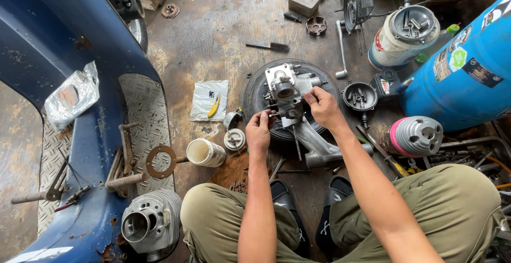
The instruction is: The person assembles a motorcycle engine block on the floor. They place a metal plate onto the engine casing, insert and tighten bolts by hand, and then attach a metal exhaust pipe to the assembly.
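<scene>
Head view looks straight down at me squatting on the stained floor [213,34], both arms reaching to the metal engine casing [290,95] that rests on a small black tyre [255,95] at the middle of the frame. My left hand [259,131] pinches a small dark part [278,114] against the lower edge of the casing, fingertips pressed together around it. My right hand [322,107] curls over the right side of the casing, fingers closed against it; I cannot tell whether it grips a fastener underneath.

To work well here, I judge that the right hand should hold the casing firm against the tyre so it cannot rock, while the left keeps the small part square before any turning. The loose screws lie in the round black tray [360,96] just right of the tyre, near enough to reach without letting go.

A white cup [205,152] lies tipped over at lower left of centre, a finned cylinder [151,224] sits at lower left, and a blue drum [468,71] fills the upper right.
</scene>
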